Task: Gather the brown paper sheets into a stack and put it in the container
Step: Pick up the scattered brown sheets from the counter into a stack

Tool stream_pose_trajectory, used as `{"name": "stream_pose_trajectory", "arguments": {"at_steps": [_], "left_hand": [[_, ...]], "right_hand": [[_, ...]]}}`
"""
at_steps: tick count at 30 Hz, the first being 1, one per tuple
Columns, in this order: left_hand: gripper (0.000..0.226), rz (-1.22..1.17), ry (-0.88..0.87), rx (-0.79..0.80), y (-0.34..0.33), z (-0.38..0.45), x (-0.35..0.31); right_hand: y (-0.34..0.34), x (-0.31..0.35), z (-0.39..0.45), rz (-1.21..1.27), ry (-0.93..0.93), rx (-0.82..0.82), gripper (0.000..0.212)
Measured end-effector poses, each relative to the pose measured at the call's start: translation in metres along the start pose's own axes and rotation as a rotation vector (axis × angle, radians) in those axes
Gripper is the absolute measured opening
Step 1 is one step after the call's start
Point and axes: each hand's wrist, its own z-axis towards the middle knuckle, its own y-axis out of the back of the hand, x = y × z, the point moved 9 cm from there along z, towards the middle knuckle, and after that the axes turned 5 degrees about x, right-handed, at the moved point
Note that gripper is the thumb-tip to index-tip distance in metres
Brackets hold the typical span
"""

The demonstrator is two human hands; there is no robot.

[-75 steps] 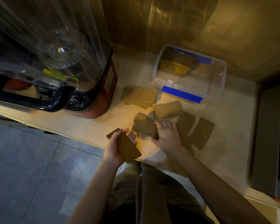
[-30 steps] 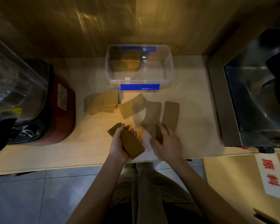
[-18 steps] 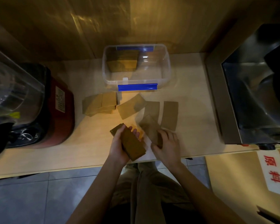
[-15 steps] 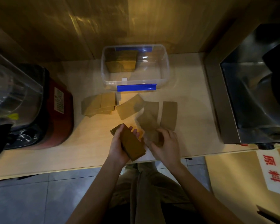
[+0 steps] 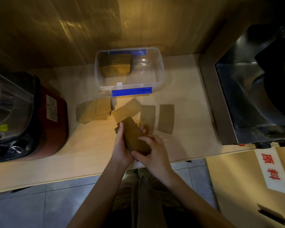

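Brown paper lay across the pale desk (image 5: pixel 184 89) in several lots. At the left edge sat a red appliance (image 5: pixel 44 116) under a clear cover, no part of the job. Right of it, toward the middle of the desk, a fanned pile (image 5: pixel 93 111) of sheets waited ungathered; how many it held could not be told. Next came one loose angled sheet (image 5: pixel 127 109), its near end tucked behind the held stack (image 5: pixel 135 137). That stack sat over the desk's front edge, the left hand (image 5: pixel 120 148) cupping it from below with fingers curled around its long sides, the right hand (image 5: pixel 153 152) pressed on its near end, thumb under and fingers on top, both grips closed on the paper. Farther right lay two more single sheets, a shadowed one (image 5: pixel 148 116) and a clearer one (image 5: pixel 166 118), just beside each other but apart. So three loose sheets, one fanned pile and one held stack were counted outside.

Behind them, near the back edge, the clear container (image 5: pixel 161 76) with blue clasps stood open, one earlier stack (image 5: pixel 115 66) already in its left half and the right half bare. At the right edge stood a steel machine (image 5: pixel 253 89).

By my judgement the job was perhaps half done: gathering remained, then the drop into the container.
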Motion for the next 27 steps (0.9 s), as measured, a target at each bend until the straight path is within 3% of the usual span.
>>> {"name": "stream_pose_trajectory", "arguments": {"at_steps": [9,12,16,20,23,27], "left_hand": [[0.048,-0.021,0.048,-0.118,0.014,0.004,0.001],[0.043,-0.042,0.080,-0.150,0.019,0.007,0.001],[0.033,-0.064,0.100,-0.186,0.023,0.011,0.001],[0.036,-0.064,0.103,-0.221,0.027,0.011,0.003],[0.036,-0.042,0.117,-0.246,0.031,0.011,0.005],[0.040,-0.080,0.116,-0.226,0.031,0.011,0.005]], "right_hand": [[-0.003,0.004,0.007,-0.087,0.025,0.090,0.051],[-0.003,0.000,0.011,0.012,0.023,0.152,0.038],[0.033,-0.029,0.031,0.068,-0.091,-0.086,0.018],[0.064,-0.064,0.051,-0.181,-0.246,-0.319,0.045],[0.058,-0.079,0.063,-0.296,-0.327,-0.277,0.067],[0.044,-0.087,0.069,-0.446,-0.347,-0.207,0.065]]}}
